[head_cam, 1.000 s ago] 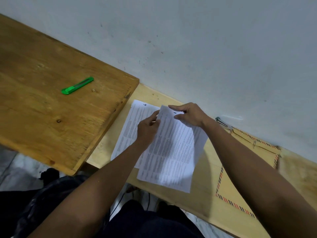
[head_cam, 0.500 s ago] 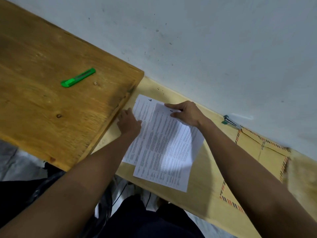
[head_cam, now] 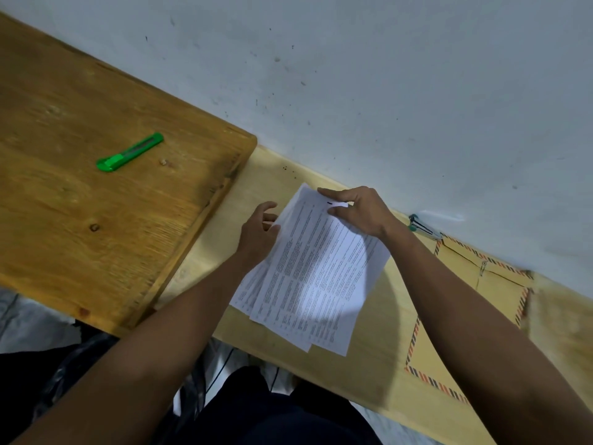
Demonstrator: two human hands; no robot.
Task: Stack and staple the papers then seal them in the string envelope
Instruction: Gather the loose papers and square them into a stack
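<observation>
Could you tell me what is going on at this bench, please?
A person is squaring up printed papers on a pale wooden bench. The right hand pinches the stack's top edge, while the left hand touches its left side with loose fingers. The sheets are not yet aligned. A stapler and the string envelope lie untouched to the right. A green utility knife sits on the darker table.
</observation>
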